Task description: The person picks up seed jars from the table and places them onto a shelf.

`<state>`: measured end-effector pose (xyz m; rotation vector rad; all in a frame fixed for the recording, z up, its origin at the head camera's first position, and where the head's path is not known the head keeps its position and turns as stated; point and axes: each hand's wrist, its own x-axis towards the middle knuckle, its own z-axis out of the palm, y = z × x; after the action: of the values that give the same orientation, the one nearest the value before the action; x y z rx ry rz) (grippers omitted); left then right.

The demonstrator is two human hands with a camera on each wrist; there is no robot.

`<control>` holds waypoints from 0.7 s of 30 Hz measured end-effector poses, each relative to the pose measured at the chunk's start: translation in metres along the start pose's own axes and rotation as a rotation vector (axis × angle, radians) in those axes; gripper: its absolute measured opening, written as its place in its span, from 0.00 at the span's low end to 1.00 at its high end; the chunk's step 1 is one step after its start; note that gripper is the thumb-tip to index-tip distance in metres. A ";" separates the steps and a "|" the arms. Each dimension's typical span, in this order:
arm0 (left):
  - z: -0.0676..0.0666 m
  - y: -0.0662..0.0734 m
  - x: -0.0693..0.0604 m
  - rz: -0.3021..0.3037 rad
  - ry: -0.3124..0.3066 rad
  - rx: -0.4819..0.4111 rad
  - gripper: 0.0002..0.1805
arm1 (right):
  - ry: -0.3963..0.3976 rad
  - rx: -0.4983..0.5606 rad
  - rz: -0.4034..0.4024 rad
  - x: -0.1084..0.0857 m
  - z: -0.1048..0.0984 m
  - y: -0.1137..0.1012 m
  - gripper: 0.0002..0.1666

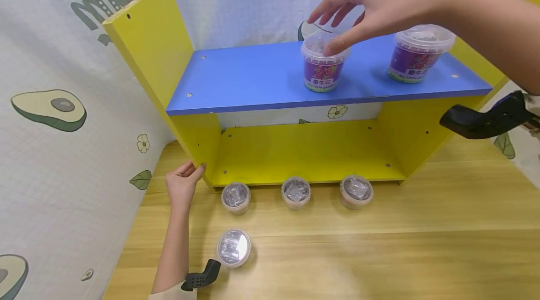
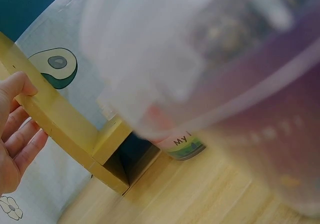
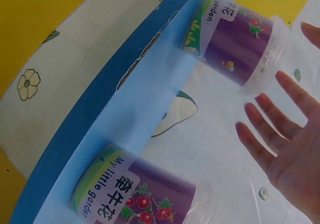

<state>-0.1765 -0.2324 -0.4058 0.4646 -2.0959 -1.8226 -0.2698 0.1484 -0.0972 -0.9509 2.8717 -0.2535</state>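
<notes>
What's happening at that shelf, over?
Right hand open, above a purple-labelled cup on the blue shelf. Left hand gripping yellow side panel. Nothing visible between right hand and cup.

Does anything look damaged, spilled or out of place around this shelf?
The blue shelf looks damaged: its front edge, between the two purple cups, shows a ragged, darker strip breaking the otherwise smooth blue. I see no spill.

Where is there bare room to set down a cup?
On the blue shelf, between the left wall and the first cup; on the yellow shelf, between its side walls; on the table, right of the cup row. Crowded: under the right hand and along that row.
</notes>
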 end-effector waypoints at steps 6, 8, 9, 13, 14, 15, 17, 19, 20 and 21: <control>0.001 0.001 0.002 -0.003 -0.002 0.002 0.26 | 0.183 -0.018 0.014 -0.005 -0.001 0.008 0.39; 0.001 0.001 0.002 -0.004 0.000 0.002 0.26 | 0.231 -0.044 0.006 -0.005 -0.001 0.012 0.37; 0.001 0.001 0.003 -0.004 0.000 0.001 0.26 | 0.250 -0.054 -0.001 -0.004 -0.001 0.014 0.36; 0.000 0.000 0.004 -0.004 0.002 0.001 0.26 | 0.310 -0.099 0.004 -0.001 -0.001 0.022 0.35; 0.000 -0.001 0.004 -0.004 0.002 0.001 0.26 | 0.326 -0.108 0.009 -0.001 -0.001 0.023 0.35; 0.000 -0.001 0.005 -0.003 0.001 0.000 0.26 | 0.338 -0.103 0.002 0.000 -0.002 0.024 0.34; 0.000 -0.002 0.005 -0.007 -0.001 -0.003 0.26 | 0.371 -0.093 -0.008 -0.001 -0.002 0.023 0.33; -0.001 -0.003 0.005 -0.009 -0.003 -0.005 0.27 | 0.408 -0.069 -0.035 -0.003 -0.003 0.021 0.31; -0.001 -0.003 0.005 -0.011 -0.003 -0.007 0.27 | 0.422 -0.059 -0.048 -0.004 -0.003 0.019 0.31; -0.001 -0.003 0.005 -0.011 -0.006 -0.007 0.27 | 0.435 -0.050 -0.060 -0.006 -0.003 0.018 0.31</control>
<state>-0.1807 -0.2360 -0.4086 0.4704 -2.0941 -1.8383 -0.2762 0.1663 -0.0978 -1.1130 3.2544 -0.4459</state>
